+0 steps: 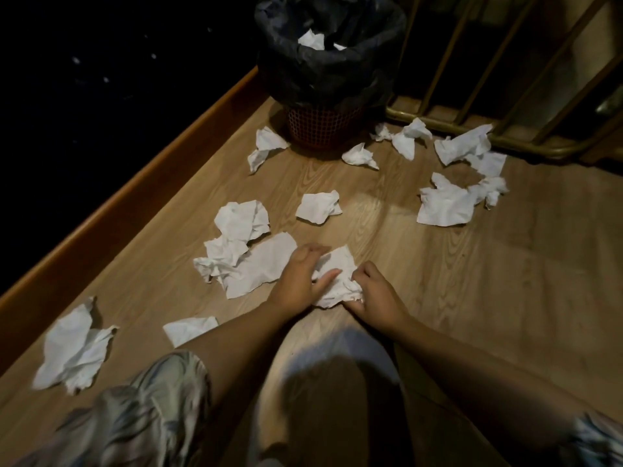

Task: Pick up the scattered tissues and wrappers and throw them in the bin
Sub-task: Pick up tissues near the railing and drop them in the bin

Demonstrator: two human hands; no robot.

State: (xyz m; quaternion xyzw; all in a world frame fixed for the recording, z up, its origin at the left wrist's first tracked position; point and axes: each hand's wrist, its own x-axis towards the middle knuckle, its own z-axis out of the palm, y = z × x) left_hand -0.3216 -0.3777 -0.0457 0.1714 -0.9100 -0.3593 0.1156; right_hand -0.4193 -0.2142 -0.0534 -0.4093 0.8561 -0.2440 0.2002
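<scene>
Several crumpled white tissues lie scattered on a wooden floor. My left hand (300, 281) and my right hand (377, 294) both grip one crumpled tissue (337, 274) low over the floor in the middle. A flat tissue (259, 267) lies just left of my left hand. The bin (323, 126), a red mesh basket lined with a black bag (330, 65), stands at the top centre with white tissues (312, 40) inside it.
More tissues lie near the bin's foot (266, 144), at the right (445, 203) and at the lower left (72, 348). A wooden skirting (135, 183) runs along the left. A brass-coloured railing (505, 139) stands at the upper right.
</scene>
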